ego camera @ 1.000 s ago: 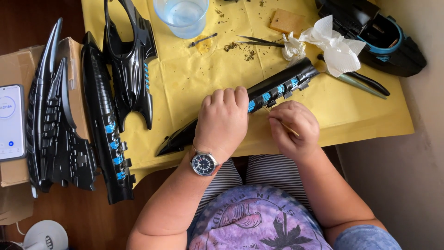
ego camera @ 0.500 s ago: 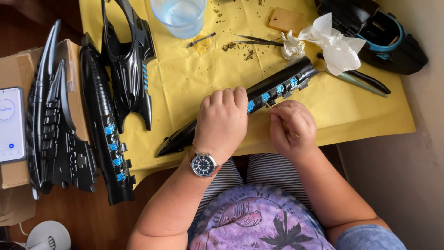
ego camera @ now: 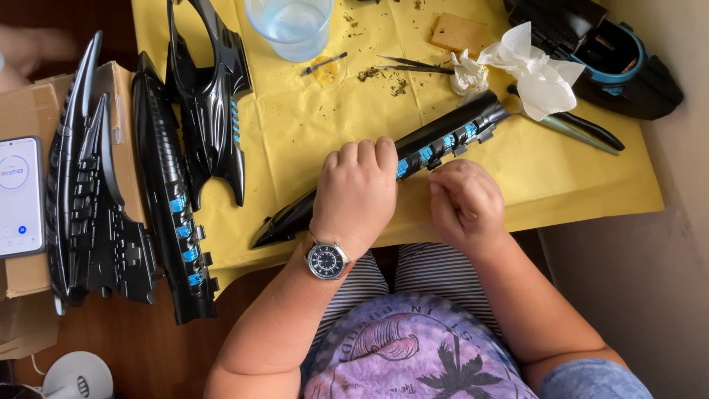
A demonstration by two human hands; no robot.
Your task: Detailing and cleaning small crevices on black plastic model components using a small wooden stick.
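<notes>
"One long black model part with blue panels along its edge lies slanted across the yellow paper, and that's what I'm working on."

"How are you holding it?"

"My left hand is clamped over its middle, knuckles up, pinning it to the paper. My right hand is curled shut just beside its lower edge; whether it pinches a small tool I cannot tell."

"Will it take that pressure?"

"I judge it to be light, stiff, glossy plastic, slippery under the palm, with a thin pointed tip and small tabs that could snap. Gripping the thick middle looks safest."

"And around the part?"

"Beyond its far end lies crumpled white tissue, with a clear cup of water and a tan sponge block above. Left of it lie more black pieces, then a brown cardboard box carrying a white phone with a lit screen."
</notes>
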